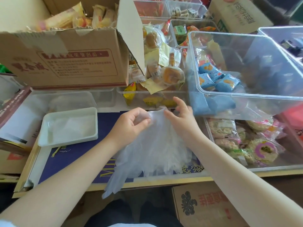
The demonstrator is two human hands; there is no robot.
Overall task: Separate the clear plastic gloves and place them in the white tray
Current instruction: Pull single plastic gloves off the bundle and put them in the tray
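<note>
Both hands pinch the clear gloves [152,149]: left hand [131,122], right hand [180,115], beside the white tray [69,126].

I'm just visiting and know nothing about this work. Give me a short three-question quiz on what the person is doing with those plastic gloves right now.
1. True or false: both hands hold the clear plastic gloves at the cuff end.
2. Where does the white tray lie from the hands? A) to the person's left B) to the person's right C) inside the cardboard box
3. Fill in: the gloves' fingers hang past the table's front ____.

Key
1. True: the left hand and right hand each pinch the top edge.
2. A
3. edge
</note>
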